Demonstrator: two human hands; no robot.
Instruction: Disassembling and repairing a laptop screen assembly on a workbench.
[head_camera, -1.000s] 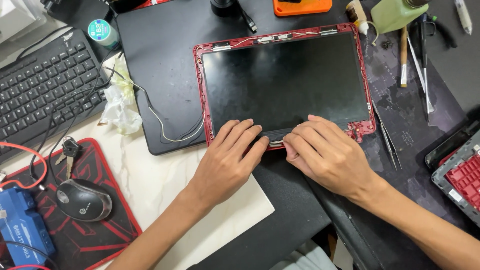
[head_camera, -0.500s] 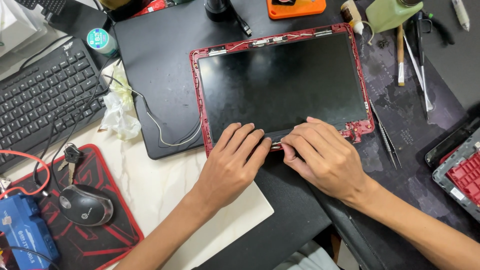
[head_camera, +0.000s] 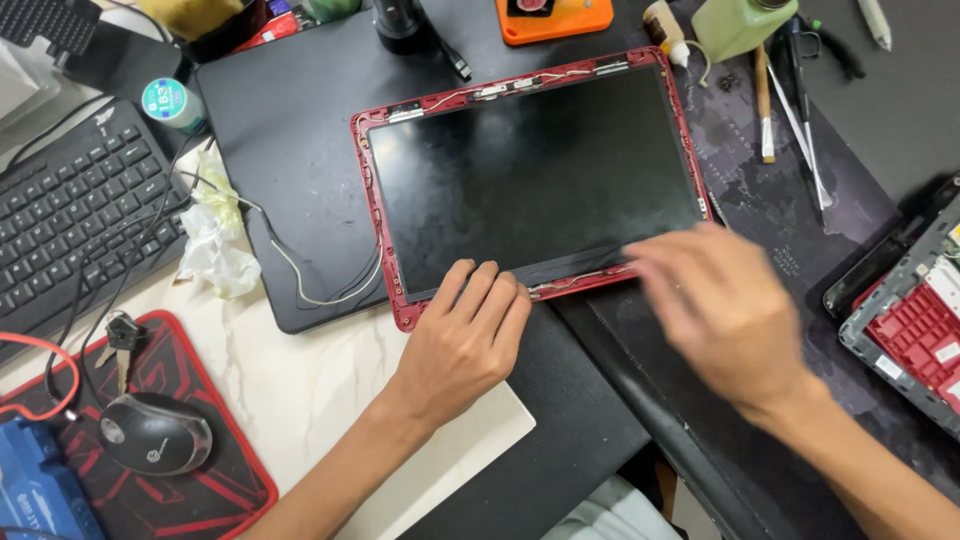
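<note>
A laptop screen panel lies flat in a red lid frame on a black mat. My left hand rests palm down on the frame's near edge, fingers together, pressing the lower left corner area. My right hand hovers blurred above the frame's near right corner, fingers loosely spread and holding nothing. A thin grey cable trails from the frame's left side across the mat.
A black keyboard and a mouse on a red-black pad sit at left. Crumpled tissue lies by the mat. Brushes and tools lie at right; a red and grey laptop base sits at the right edge.
My right hand has lifted off the frame's near edge and swung right, now blurred. The left hand stays on the edge. The view has shifted, with the screen now lying further right.
</note>
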